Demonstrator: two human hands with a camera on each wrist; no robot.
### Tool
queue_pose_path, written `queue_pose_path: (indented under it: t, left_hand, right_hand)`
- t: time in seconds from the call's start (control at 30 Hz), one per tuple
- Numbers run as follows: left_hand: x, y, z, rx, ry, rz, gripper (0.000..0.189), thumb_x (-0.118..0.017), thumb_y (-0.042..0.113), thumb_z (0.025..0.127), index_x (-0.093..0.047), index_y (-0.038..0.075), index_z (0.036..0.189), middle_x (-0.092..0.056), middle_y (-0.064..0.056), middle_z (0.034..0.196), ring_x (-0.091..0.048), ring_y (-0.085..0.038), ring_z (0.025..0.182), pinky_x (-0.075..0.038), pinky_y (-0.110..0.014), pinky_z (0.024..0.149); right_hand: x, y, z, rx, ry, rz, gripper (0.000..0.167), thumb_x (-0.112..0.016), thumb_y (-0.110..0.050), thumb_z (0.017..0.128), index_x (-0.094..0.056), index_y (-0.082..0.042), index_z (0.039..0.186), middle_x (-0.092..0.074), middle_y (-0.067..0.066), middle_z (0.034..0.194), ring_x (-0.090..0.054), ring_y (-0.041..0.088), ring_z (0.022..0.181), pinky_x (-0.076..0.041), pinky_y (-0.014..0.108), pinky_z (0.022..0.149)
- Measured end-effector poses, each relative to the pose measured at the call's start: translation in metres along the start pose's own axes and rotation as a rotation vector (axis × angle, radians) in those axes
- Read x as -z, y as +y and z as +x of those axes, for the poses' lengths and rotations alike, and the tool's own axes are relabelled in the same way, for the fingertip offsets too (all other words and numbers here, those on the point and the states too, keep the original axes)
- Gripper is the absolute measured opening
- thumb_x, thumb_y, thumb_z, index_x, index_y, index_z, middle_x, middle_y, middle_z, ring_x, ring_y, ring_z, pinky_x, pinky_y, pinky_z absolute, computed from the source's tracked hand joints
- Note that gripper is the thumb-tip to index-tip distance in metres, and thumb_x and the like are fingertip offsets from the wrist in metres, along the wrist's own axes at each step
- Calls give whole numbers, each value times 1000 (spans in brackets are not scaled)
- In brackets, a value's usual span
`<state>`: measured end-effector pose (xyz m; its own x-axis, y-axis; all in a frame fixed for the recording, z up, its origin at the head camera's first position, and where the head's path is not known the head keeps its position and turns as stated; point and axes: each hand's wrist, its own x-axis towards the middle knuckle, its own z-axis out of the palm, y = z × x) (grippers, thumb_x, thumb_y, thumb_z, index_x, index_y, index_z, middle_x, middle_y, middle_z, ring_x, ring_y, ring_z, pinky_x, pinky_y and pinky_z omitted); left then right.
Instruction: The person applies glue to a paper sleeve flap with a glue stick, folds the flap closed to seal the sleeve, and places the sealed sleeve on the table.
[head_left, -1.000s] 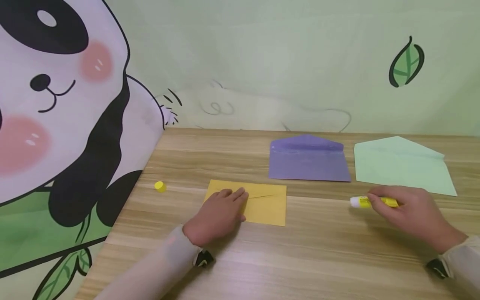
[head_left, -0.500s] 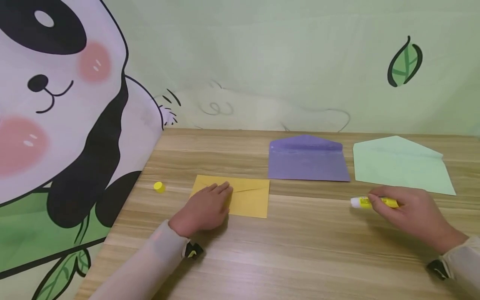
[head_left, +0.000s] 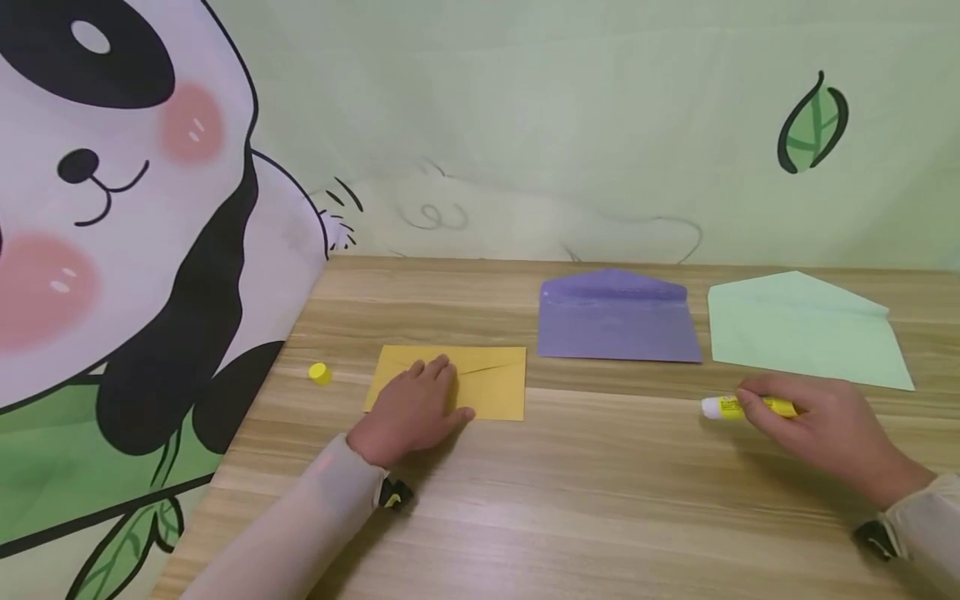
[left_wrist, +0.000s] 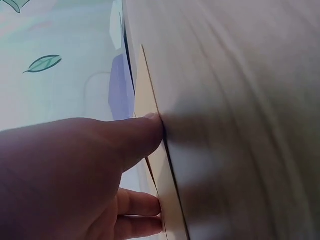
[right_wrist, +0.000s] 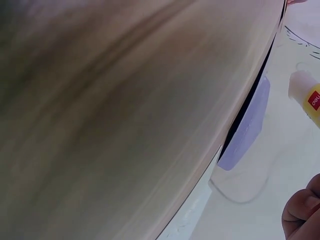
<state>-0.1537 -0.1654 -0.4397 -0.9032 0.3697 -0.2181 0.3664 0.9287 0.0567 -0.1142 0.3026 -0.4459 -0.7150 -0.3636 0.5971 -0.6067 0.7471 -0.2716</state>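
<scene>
My left hand (head_left: 408, 417) lies on a yellow envelope (head_left: 491, 392), fingers stretched over its folded flap. In the left wrist view the thumb (left_wrist: 145, 135) touches the near edge of the envelope, which looks flat against the table. Over on the right, my right hand (head_left: 832, 425) grips an uncapped yellow glue stick (head_left: 723, 407), its white end pointing left. The right wrist view catches that white end and part of the label on the glue stick (right_wrist: 311, 97). The hand covers the rest of the barrel.
A purple envelope (head_left: 618, 332) with its flap raised lies at the back middle. Right of it is a mint green envelope (head_left: 806, 337), also flap up. A small yellow cap (head_left: 320, 373) sits near the left edge of the wooden table (head_left: 585, 508). A panda-printed backdrop (head_left: 480, 108) stands behind.
The yellow envelope has slid left and slightly away under my left hand, and now lies straighter. The left thumb has spread outward. My right hand and the glue stick have hardly moved.
</scene>
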Motion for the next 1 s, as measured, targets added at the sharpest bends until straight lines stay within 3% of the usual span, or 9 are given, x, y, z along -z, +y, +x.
queue_pose_path:
  t: [0.23,0.67,1.0]
  left_hand:
    - [3,-4,11,17,-22,-30,76,-55,53,98,-41,-2,149,-36,-18,158,-38,-45,142,-34,-52,116]
    - [9,-18,46,60,-31,-39,77,-49,56,99,-36,1,153,-32,-15,162,-33,-42,146,-30,-58,116]
    - [14,-28,69,71,-48,-41,77,-48,57,100,-34,3,154,-28,-14,163,-29,-41,148,-25,-57,119]
  right_hand:
    - [-1,0,-1,-1,4,-12,21,-82,-7,68,-78,-20,85,-76,-3,82,-61,-7,73,-47,10,65]
    - [1,-2,-1,-29,-14,-15,23,-82,-5,68,-78,-21,84,-75,-7,83,-59,-11,74,-47,9,67]
    - [0,-4,1,-54,-23,-19,24,-83,-7,69,-76,-24,85,-74,-6,82,-51,-7,64,-42,13,58]
